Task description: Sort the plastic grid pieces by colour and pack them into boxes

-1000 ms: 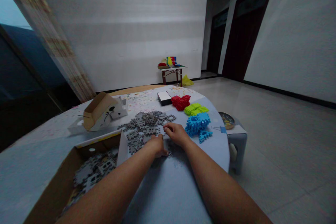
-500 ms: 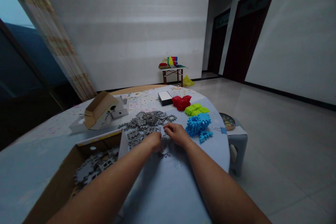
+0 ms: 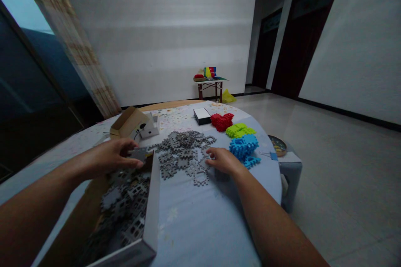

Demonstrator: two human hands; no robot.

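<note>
My left hand is over the far end of the open cardboard box. Its thumb and fingers are around a flat grey interlocking piece, partly hidden by the fingers. More grey pieces fill the box. My right hand is on the table's right half, fingers loosely bent and apart, beside a linked flat group of grey pieces. One grey piece with a round opening lies at the near end of that group. Behind it spreads a loose heap of grey pieces.
Blue, lime green and red piece clusters line the table's right side. A black-and-white box stands behind them. The open carton lid is at left. A stool with a round tray adjoins the right edge.
My left hand has left the grey pieces by my right hand and moved left to the box. My right hand stays near the same spot, and the view has shifted slightly left.
</note>
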